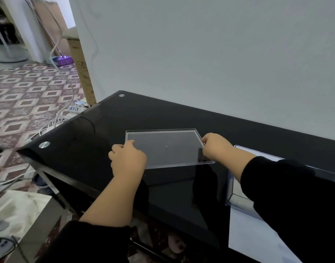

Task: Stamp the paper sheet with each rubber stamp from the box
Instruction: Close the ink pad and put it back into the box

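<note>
A clear plastic lid (168,148) lies flat on or just above the black glass table (106,126). My left hand (127,160) grips its left edge with curled fingers. My right hand (217,147) pinches its right edge. The clear box (237,196) stands at the right, mostly hidden behind my right sleeve. A white paper sheet (254,236) lies under and in front of the box at the table's near right edge. No rubber stamp is visible; the box's inside is hidden.
A grey wall (201,54) runs right behind the table. Off the table's left edge are patterned floor tiles, cables and a power strip (75,109), and a tall cardboard carton (81,73). A marbled surface (16,211) sits low at left.
</note>
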`<act>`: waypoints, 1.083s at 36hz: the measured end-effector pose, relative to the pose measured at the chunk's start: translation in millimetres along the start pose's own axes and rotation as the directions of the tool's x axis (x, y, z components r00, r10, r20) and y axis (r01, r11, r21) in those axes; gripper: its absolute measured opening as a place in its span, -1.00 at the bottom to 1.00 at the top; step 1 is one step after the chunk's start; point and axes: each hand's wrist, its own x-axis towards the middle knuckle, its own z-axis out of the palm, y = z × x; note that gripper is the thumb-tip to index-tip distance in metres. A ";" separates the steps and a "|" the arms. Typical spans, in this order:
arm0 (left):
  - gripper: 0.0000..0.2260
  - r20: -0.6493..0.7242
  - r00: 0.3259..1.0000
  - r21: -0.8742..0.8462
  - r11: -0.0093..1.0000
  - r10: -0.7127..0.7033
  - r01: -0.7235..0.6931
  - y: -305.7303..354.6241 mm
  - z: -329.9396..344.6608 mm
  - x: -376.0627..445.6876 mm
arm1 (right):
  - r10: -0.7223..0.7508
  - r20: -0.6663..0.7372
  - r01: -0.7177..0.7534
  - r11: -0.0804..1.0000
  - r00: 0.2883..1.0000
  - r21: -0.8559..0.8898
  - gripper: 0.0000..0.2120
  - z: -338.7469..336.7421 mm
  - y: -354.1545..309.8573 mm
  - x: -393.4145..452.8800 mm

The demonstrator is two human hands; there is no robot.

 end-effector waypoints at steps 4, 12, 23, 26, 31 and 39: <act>-0.53 -0.015 1.000 -0.004 1.000 0.024 -0.024 9.3 -9.6 -3.0 | -0.005 -0.051 0.007 0.999 0.999 0.053 -0.68 -14.3 3.8 -9.5; -0.50 -0.028 0.993 0.019 0.993 0.117 -0.116 29.8 -18.4 -25.1 | 0.041 -0.114 -0.040 0.999 0.993 0.008 -0.75 -38.6 24.5 -39.3; -0.47 0.089 0.956 0.022 0.959 0.279 -0.282 56.3 -1.7 -74.0 | 0.215 -0.064 -0.219 0.974 0.974 -0.062 -0.83 -59.1 80.3 -97.4; -0.49 0.128 0.936 0.016 0.943 0.329 -0.333 63.7 6.6 -88.3 | 0.248 -0.059 -0.251 0.967 0.967 -0.046 -0.78 -64.7 99.0 -110.9; -0.51 0.196 0.902 -0.009 0.920 0.385 -0.391 80.3 24.5 -111.8 | 0.319 -0.050 -0.322 0.941 0.947 -0.104 -0.72 -72.0 129.3 -133.2; -0.49 0.308 0.848 -0.068 0.899 0.432 -0.433 102.4 51.6 -137.4 | 0.362 -0.070 -0.360 0.932 0.929 0.051 -0.70 -73.9 182.1 -156.2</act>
